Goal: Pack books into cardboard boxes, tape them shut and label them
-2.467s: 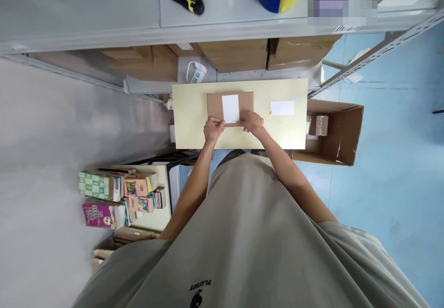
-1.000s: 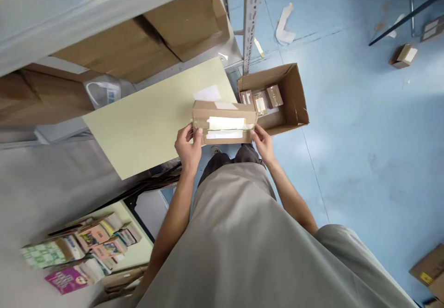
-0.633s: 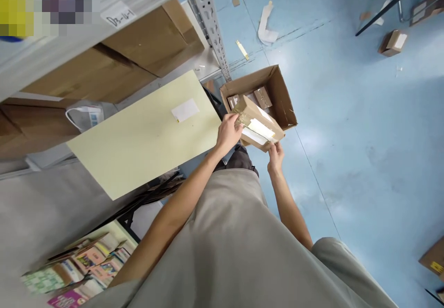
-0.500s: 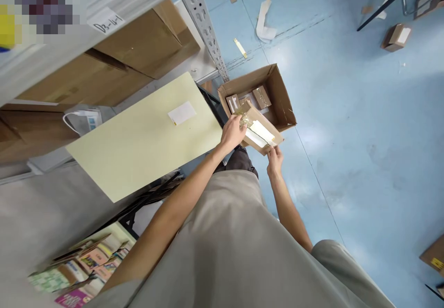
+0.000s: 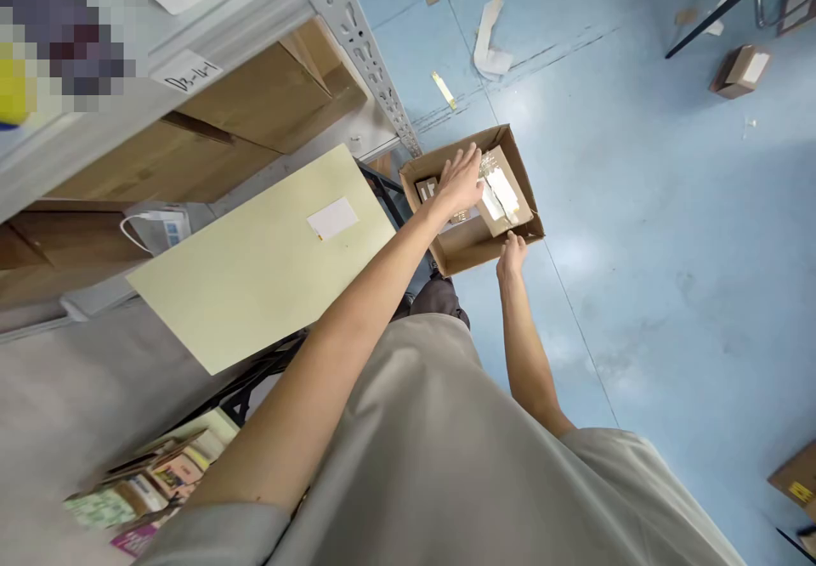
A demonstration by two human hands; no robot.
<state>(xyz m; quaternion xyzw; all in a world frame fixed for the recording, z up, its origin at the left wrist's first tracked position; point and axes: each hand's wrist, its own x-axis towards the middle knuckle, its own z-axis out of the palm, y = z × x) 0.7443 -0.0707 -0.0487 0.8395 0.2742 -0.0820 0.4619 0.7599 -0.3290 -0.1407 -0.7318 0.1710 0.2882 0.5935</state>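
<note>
A taped brown cardboard package (image 5: 506,196) with white labels lies tilted within the mouth of a larger open carton (image 5: 468,262) on the floor. Along the package's left end, my left hand (image 5: 460,182) reaches in with its fingers stretched out, touching that edge. My right hand (image 5: 512,256) has its fingers closed at the package's near edge, by the carton's rim. Smaller boxes, one of them a dark box with a white label (image 5: 426,189), sit inside the carton, partly hidden by my left hand.
Left of the carton stands a pale yellow table (image 5: 255,268) with a white card (image 5: 332,218) on it. Metal shelving (image 5: 357,35) holding cardboard boxes (image 5: 255,90) rises behind. Paper scraps (image 5: 490,39) and a small box (image 5: 739,71) lie on the blue floor.
The package has moved away from me and slightly right, from above the carton's near rim into its mouth. My left hand has followed, its fingers now straighter; my right hand rose slightly.
</note>
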